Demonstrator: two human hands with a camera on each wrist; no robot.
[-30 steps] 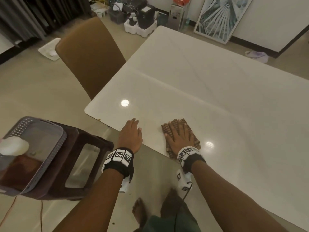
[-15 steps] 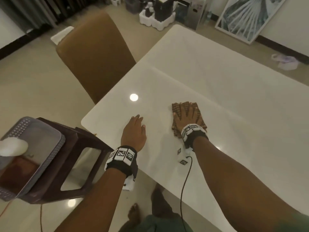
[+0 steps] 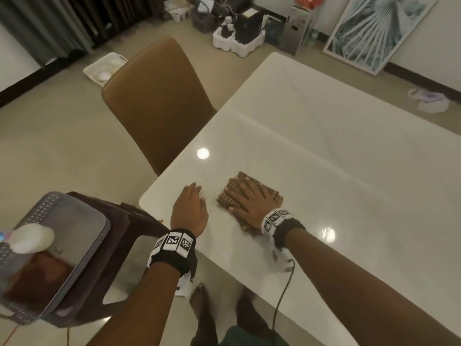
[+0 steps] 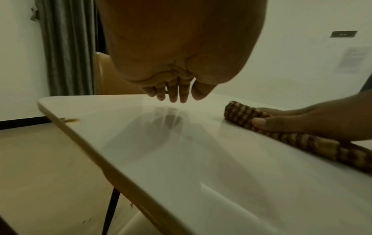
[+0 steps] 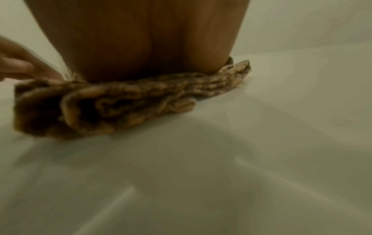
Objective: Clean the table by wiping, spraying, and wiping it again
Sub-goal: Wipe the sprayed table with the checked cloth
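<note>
A brown checked cloth (image 3: 273, 196) lies folded on the white table (image 3: 324, 158) near its front left corner. My right hand (image 3: 245, 196) presses flat on the cloth with straight, spread fingers, the thumb at its near edge. In the right wrist view the palm (image 5: 141, 39) sits on the bunched cloth (image 5: 112, 101). My left hand (image 3: 192, 196) rests flat on the bare tabletop a little to the left of the cloth, holding nothing. The left wrist view shows its straight fingers (image 4: 173, 93) at the surface, with the cloth (image 4: 237, 111) and right hand (image 4: 302, 122) beside them.
A brown chair (image 3: 154, 101) stands at the table's left side. A dark stool (image 3: 119, 258) by the corner carries a grey basket (image 3: 99, 233) with a white bottle (image 3: 30, 237) lying in it. Boxes and a framed picture (image 3: 374, 33) line the far wall.
My right hand has pushed the cloth from the table's near edge farther onto the top and turned its fingers leftward. The left hand has stayed near the corner.
</note>
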